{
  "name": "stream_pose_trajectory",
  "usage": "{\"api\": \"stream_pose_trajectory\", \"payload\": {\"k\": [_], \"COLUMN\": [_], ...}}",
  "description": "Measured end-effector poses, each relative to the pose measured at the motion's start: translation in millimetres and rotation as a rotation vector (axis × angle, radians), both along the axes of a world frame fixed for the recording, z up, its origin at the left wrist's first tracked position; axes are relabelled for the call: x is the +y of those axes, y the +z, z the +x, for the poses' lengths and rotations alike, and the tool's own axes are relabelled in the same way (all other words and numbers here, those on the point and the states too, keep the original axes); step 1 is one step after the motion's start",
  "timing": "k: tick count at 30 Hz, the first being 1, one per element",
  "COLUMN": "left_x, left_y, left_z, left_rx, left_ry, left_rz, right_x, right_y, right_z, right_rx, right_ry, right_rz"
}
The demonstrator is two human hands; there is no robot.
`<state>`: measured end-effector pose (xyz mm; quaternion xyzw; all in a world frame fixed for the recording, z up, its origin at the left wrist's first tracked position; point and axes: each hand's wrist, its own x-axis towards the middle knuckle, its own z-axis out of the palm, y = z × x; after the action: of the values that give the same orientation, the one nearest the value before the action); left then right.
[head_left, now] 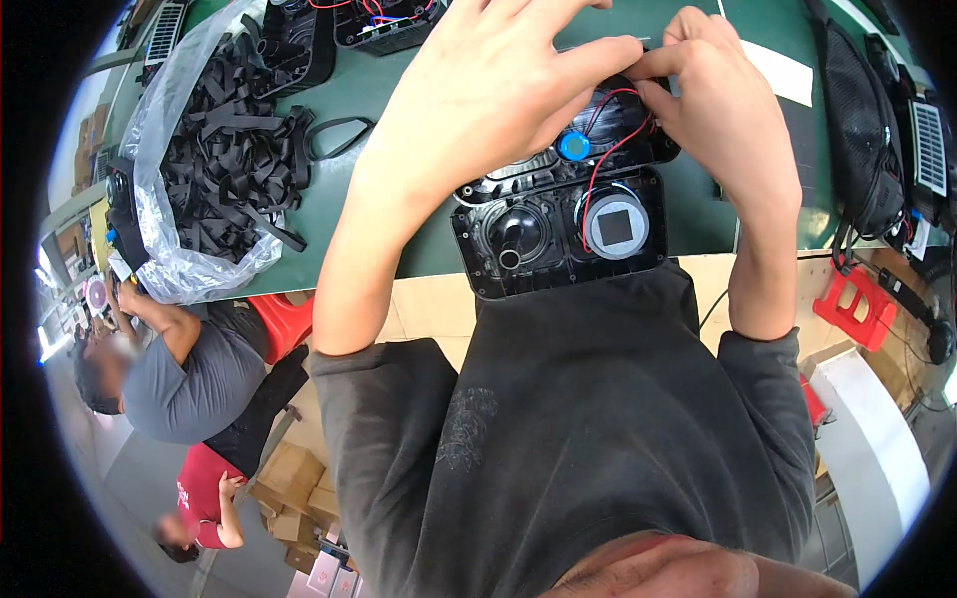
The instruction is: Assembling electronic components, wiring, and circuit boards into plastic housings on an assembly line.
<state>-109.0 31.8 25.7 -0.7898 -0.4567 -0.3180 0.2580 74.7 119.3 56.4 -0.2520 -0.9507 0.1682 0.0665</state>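
Note:
On the table's near edge lies an opened black speaker housing in two halves. The near half carries a round speaker driver with a grey face and a dark square at its centre. A blue round part sits in the far half, and a thin red wire runs from it and the driver toward my right fingers. My left hand reaches over the far half, fingers bent. My right hand is pinched at the far right end, fingertips touching my left index finger. Whatever they grip is hidden.
A clear plastic bag full of black straps lies at the left. More black housings with wires stand at the back. A black bag rests at the right. Two people sit or stand to the left, near a red stool.

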Motion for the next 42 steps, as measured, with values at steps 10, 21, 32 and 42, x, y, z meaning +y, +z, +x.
{"api": "stream_pose_trajectory", "payload": {"k": [10, 21, 32, 42], "left_x": [-16.6, 3.3, -0.5, -29.4], "left_y": [6.6, 13.9, 11.7, 3.0], "left_z": [11.7, 13.2, 10.7, 51.7], "left_rx": [-0.008, 0.119, -0.187, -0.150], "left_ry": [0.172, 0.104, -0.011, 0.281], "left_rz": [-0.708, -0.706, -0.597, -0.519], "right_x": [21.0, 7.8, 28.4, 45.0], "right_y": [-5.9, 10.7, -66.5, -34.0], "right_z": [-6.9, 30.8, 38.9, 57.8], "right_rx": [-0.036, 0.033, 0.448, 0.618], "right_ry": [0.208, 0.234, 0.364, 0.262], "right_rz": [-0.116, -0.070, 0.068, -0.213]}}
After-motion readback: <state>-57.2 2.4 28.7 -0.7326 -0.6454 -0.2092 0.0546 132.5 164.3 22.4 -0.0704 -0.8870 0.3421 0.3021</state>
